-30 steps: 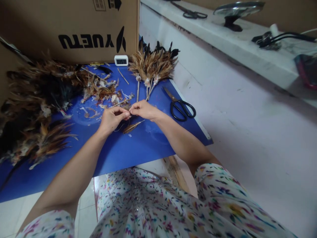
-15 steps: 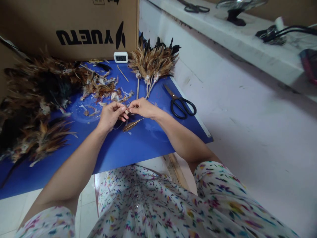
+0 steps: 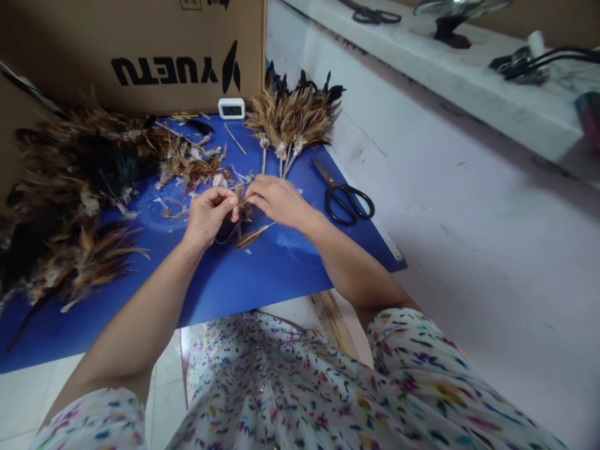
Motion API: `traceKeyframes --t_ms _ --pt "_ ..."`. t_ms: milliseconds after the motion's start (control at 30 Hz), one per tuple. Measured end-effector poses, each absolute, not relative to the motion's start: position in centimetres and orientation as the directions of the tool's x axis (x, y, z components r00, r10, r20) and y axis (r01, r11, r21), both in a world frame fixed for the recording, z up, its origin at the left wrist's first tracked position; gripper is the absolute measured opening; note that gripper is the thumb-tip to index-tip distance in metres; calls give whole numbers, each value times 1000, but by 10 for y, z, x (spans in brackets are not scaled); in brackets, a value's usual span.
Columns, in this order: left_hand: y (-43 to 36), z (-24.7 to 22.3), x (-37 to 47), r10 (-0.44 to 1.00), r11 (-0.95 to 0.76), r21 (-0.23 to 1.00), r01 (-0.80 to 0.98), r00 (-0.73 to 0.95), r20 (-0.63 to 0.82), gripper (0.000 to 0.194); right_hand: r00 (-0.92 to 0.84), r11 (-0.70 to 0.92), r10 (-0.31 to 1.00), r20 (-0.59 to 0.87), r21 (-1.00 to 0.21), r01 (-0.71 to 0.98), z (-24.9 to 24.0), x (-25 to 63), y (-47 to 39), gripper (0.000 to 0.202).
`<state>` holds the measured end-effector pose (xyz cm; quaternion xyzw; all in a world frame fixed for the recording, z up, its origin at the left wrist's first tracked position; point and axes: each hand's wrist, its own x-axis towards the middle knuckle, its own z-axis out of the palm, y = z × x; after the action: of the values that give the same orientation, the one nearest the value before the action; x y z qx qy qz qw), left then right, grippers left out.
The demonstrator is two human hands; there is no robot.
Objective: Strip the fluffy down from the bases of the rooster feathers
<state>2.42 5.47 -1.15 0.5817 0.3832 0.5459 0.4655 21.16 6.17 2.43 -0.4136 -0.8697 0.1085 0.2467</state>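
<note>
Over the blue tabletop (image 3: 262, 275) my two hands work close together. My left hand (image 3: 206, 215) is closed in a pinch on a small brown feather tuft (image 3: 245, 214), which hangs between the hands. Just right of it, my right hand (image 3: 281, 200) has its thumb and fingers pinched together, back of the hand up; what they hold is too small to make out. Below the fingers lies a loose brown feather (image 3: 253, 236). A thin thread (image 3: 227, 240) curves down beneath my left fingers.
A large heap of brown and black feathers (image 3: 70, 187) covers the left side. Feather bundles on sticks (image 3: 295, 115) stand at the back, near a small white digital clock (image 3: 231, 109). Black-handled scissors (image 3: 349, 203) lie at right. Behind rises a cardboard box (image 3: 164, 37).
My right hand has turned its back further upward and drawn slightly away from my left fingers. More of the feather tuft shows between them. The view has shifted slightly.
</note>
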Motion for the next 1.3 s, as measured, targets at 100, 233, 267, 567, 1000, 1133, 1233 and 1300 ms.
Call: traceKeyframes --t_ms 100,233,267,567,1000,1133,1233,1300 --pt "55 -10 24 955 -272 961 -42 112 275 31 -563 669 736 377 -273 691 27 215 60 17" --pt "56 -10 24 955 -271 962 -40 112 273 37 -597 707 686 415 -189 682 29 217 59 23" --pt "56 -10 24 954 -275 960 -40 113 278 37 -602 711 677 423 -166 683 29 217 59 24" --pt "53 -8 22 959 -260 965 14 121 257 37 -637 747 590 495 -35 664 35 219 53 30" --pt "45 -4 25 962 -241 967 83 150 227 27 -707 773 522 477 85 628 41 215 48 34" --pt "43 -4 26 950 -279 949 149 188 250 21 -722 793 503 475 79 604 40 214 48 33" --pt "42 -6 24 935 -327 918 224 219 280 16 -734 803 497 462 76 591 39 211 46 32" --pt "41 -7 24 924 -360 893 271 234 301 15 -742 808 495 453 73 584 39 208 45 30"
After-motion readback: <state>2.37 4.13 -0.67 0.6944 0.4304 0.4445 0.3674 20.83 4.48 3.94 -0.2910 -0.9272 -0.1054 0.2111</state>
